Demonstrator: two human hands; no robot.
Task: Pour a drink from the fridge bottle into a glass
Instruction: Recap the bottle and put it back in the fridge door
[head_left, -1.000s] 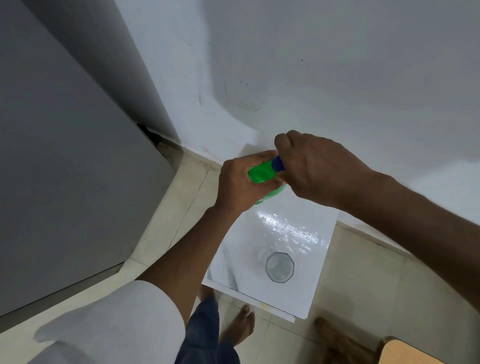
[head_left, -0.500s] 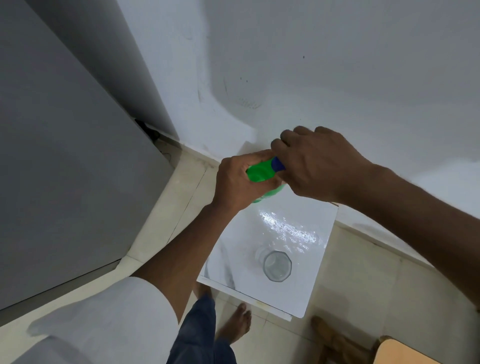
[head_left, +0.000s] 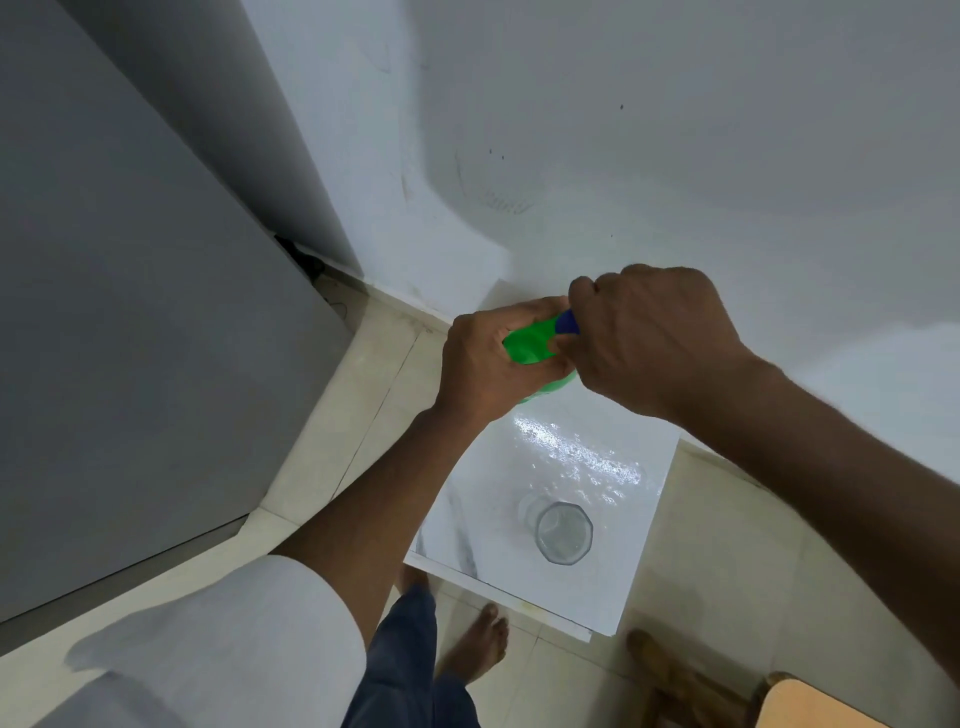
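A green plastic bottle (head_left: 527, 345) is held above the far end of a small white marble-patterned table (head_left: 478, 499). My left hand (head_left: 488, 364) wraps around the bottle's neck and shoulder. My right hand (head_left: 649, 338) is closed over its blue cap (head_left: 567, 323), of which only an edge shows. Most of the bottle's body is hidden under my hands. An empty clear glass (head_left: 563, 531) stands upright on the table, nearer to me and to the right.
The grey fridge (head_left: 130, 338) fills the left side, its door closed. A white wall (head_left: 623, 130) runs behind the table. My bare feet (head_left: 475, 649) stand on beige floor tiles. A wooden stool (head_left: 810, 701) sits at the bottom right.
My right hand has rotated on the blue cap, knuckles turning upward and over it. The left hand and the bottle stay in place. The glass has not moved.
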